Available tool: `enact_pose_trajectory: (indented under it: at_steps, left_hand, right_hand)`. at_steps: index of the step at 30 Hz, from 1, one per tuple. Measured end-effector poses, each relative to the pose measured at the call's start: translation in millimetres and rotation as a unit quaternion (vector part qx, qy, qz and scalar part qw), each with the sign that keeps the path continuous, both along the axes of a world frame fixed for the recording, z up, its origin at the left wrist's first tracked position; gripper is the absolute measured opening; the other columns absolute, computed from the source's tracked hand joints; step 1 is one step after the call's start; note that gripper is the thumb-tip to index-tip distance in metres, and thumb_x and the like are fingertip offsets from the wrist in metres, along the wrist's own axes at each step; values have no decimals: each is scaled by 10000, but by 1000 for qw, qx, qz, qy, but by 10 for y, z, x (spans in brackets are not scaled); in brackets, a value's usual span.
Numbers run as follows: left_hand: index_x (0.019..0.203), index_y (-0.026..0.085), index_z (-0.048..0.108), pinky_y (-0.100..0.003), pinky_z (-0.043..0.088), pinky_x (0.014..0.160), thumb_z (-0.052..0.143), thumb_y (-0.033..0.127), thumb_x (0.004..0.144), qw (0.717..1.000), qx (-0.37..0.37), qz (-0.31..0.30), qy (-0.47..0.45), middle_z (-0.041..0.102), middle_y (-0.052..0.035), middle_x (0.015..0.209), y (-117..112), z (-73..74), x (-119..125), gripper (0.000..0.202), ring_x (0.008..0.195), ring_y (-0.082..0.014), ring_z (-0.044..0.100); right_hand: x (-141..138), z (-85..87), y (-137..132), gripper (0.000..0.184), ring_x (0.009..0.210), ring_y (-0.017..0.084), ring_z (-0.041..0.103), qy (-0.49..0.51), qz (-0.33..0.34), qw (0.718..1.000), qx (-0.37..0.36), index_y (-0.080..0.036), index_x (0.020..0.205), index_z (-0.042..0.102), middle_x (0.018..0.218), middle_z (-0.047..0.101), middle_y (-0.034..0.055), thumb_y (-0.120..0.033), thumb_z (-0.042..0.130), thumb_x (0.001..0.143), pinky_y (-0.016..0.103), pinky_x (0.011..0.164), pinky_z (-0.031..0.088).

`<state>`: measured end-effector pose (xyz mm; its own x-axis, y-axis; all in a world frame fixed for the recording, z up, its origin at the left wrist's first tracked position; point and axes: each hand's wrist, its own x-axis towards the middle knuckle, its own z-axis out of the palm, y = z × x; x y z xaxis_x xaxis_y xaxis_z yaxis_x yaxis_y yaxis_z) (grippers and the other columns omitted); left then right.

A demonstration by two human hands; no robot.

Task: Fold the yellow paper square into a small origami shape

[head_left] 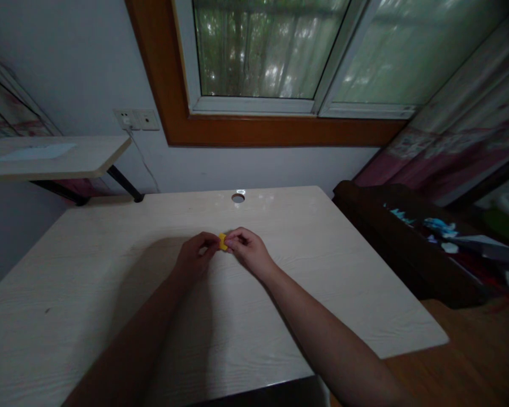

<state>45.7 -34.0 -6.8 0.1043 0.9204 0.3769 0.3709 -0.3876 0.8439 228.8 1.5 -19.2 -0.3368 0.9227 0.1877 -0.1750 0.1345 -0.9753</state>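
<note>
A small yellow piece (223, 242) is pinched between both hands over the pale wooden desk (331, 271). Its kind is too small to make out. My left hand (195, 251) grips its left side with thumb and fingertips. From the right, my right hand (248, 249) holds the other side in a similar pinch. The fingertips cover much of the piece, and the two hands nearly meet around it.
A round cable hole (238, 198) lies near the desk's back edge. At the left rises a shelf (89, 161) on black legs. A dark flat object (271, 394) sits at the front edge. Right of the desk stands a dark wooden cabinet (377, 226) bearing small items.
</note>
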Motion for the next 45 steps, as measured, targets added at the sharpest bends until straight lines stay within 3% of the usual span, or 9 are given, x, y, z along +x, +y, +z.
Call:
enact_pose_trajectory:
  at_steps: [8,17,30,34,38,45]
  left_hand:
    - [909,185,636,-273,545,745,594,278,875,1000,3,-6,19,699,-44,872,0,14,7,108,785,-154,671]
    - [973,184,622,-276,541,747,545,282,902,998,-22,-28,-42,687,-49,892,-20,-6,9,143,805,-157,665]
    - [867,184,619,-257,538,714,627,285,841,1000,-5,14,5,679,-22,809,2,24,33,105,739,-142,650]
    - [881,184,621,-264,547,725,631,288,839,1000,-2,19,2,683,-25,828,7,20,32,112,752,-144,658]
    - [911,187,607,-274,557,736,641,304,833,999,8,44,-17,678,-26,851,4,5,35,145,761,-147,665]
    - [1049,206,567,-286,564,763,653,302,828,998,17,51,-30,673,-30,902,4,-26,31,256,803,-150,674]
  right_hand:
    - [3,28,-15,168,630,134,593,-26,-17,999,21,-187,844,660,733,657,22,-346,689,800,256,625,476]
    - [18,63,-39,137,651,134,594,-79,-35,994,66,-189,839,665,762,643,22,-325,663,824,245,615,461]
    - [15,163,-79,95,660,127,538,-127,-68,978,149,-202,813,684,800,619,20,-291,657,825,249,613,430]
    - [-1,127,-77,142,663,127,531,-111,-67,985,113,-206,885,684,785,615,14,-323,678,805,250,620,433]
    - [-26,91,-65,302,658,119,536,-53,-50,997,40,-214,1018,626,813,628,7,-317,723,751,238,613,446]
    - [-19,101,-55,270,677,121,547,-38,-32,999,4,-199,952,649,798,623,6,-359,724,747,244,640,461]
